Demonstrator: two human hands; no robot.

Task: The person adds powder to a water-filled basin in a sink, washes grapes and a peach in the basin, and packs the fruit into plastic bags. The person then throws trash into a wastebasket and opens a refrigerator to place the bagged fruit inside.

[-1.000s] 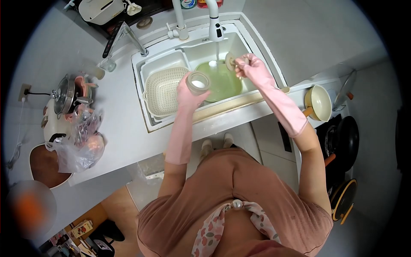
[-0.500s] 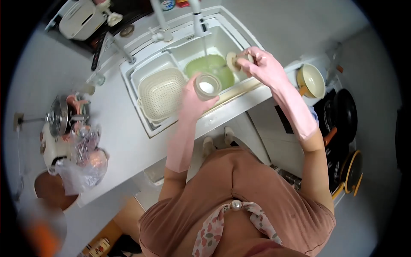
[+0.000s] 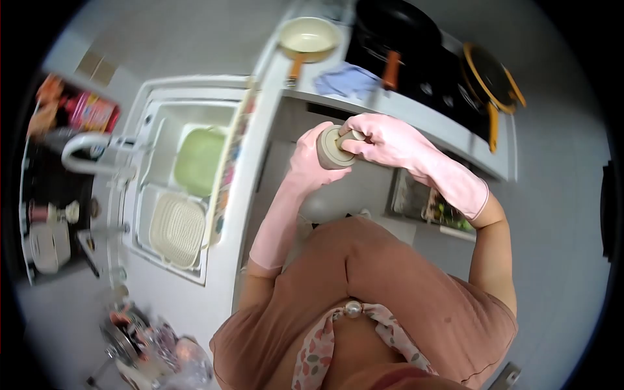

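In the head view, my left hand (image 3: 308, 161), in a pink rubber glove, is wrapped around a small round grey-green canister (image 3: 322, 153). My right hand (image 3: 380, 138), gloved the same way, pinches the raised knob of the round beige lid (image 3: 336, 155). The lid sits over the canister's mouth and hides what is inside; whether it is fully seated I cannot tell. Both hands are in front of my body, over the floor beside the counter edge.
To the left is a double sink (image 3: 153, 172) with a green basin (image 3: 200, 161), a beige colander (image 3: 177, 229) and a white faucet (image 3: 97, 140). Ahead are a cream pan (image 3: 309, 38), a blue cloth (image 3: 348, 79) and a stove holding a black wok (image 3: 400, 26).
My body and view have turned right, away from the sink toward the stove. The canister has left the sink edge, and the lid, held apart before, is now on its top.
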